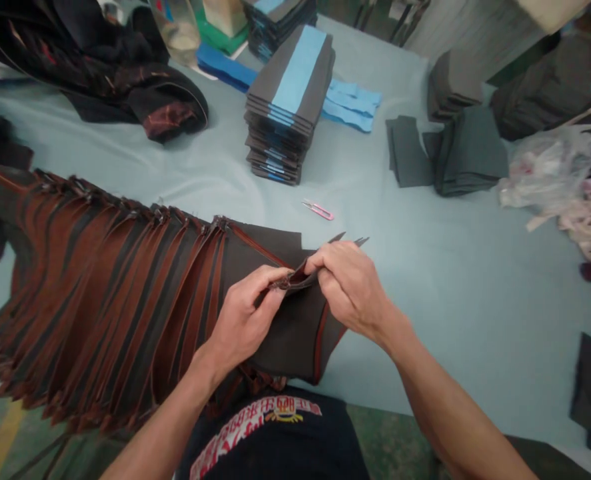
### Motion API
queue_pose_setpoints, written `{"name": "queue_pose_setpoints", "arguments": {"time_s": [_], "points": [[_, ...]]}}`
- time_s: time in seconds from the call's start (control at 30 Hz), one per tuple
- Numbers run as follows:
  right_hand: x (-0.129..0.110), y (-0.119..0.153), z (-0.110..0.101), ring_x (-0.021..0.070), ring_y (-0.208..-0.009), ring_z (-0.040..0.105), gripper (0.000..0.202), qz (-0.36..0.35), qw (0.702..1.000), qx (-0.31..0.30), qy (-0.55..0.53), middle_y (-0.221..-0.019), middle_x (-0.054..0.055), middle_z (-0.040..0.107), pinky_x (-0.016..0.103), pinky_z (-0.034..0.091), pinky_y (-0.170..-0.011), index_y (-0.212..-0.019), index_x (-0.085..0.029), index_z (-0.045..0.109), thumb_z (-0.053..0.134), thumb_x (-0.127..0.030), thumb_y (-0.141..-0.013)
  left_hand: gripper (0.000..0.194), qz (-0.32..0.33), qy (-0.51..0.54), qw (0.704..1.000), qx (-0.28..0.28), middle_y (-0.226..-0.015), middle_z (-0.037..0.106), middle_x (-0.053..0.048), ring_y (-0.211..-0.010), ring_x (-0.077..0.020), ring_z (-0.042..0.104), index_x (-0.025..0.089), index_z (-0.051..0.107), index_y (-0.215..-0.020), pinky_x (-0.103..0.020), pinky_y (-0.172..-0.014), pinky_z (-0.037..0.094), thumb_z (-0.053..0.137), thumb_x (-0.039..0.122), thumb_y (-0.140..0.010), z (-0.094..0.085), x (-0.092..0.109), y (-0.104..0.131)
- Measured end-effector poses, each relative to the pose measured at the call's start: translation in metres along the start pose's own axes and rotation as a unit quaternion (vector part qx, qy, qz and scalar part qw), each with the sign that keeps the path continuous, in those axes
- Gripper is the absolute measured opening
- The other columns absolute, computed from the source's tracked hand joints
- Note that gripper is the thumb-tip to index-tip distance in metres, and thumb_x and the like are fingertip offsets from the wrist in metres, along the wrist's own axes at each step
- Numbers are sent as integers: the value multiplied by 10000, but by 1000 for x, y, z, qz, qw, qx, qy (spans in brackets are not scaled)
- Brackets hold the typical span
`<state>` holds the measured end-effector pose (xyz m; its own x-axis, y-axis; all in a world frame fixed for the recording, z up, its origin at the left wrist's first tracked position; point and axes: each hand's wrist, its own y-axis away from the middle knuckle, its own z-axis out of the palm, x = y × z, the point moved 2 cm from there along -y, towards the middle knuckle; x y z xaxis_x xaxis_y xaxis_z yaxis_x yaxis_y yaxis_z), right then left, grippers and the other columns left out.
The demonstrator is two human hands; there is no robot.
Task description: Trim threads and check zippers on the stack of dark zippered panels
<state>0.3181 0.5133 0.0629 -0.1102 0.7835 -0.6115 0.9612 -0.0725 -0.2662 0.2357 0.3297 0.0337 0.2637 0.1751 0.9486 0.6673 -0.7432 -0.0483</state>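
Both hands are on a dark grey fabric piece [290,333] with red-brown edging, near the front of the table. The fingers of my left hand [248,310] pinch its folded upper edge. My right hand [348,283] grips the same edge just to the right, and a small fold gapes between the two hands. Left of them lies a long overlapping row of grey and red-brown fabric pieces [105,280], bunched along its top. Beyond the hands, a pair of pink thread snips [318,210] rests on the cloth.
A blue-grey cloth [475,287] covers the table. Stacked grey pieces with a light blue stripe [295,73] stand at the back, beside light blue strips [352,107]. Dark grey stacks [472,150] and a clear plastic bag [550,163] sit right. Dark garments [125,73] lie back left.
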Motion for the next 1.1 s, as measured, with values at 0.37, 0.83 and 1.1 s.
{"name": "queue_pose_setpoints", "arguments": {"time_s": [0.37,0.83,1.1], "points": [[-39,21,-18,193,-809,699,104,4,1000,-8,-16,-897,49,777,335,537,-756,-944,-215,659,607,-221,-1034,290,42,-24,997,58,-1087,762,-22,-974,-121,708,225,715,-1192,-234,-902,569,638,53,-971,19,34,22],[-28,15,-21,144,-743,612,173,-14,988,-107,-113,-853,23,703,273,453,-672,-980,-205,636,513,-246,-1094,74,16,24,998,-47,-938,832,-30,-823,-168,777,215,788,-995,-249,-762,634,724,230,-960,-21,45,10],[-29,15,-24,154,-769,648,164,-11,988,-125,-94,-886,30,748,281,481,-704,-990,-212,678,535,-228,-1069,145,27,-30,996,-85,-835,830,-7,-692,-159,762,233,816,-930,-230,-682,608,697,301,-977,-24,50,3]]}}
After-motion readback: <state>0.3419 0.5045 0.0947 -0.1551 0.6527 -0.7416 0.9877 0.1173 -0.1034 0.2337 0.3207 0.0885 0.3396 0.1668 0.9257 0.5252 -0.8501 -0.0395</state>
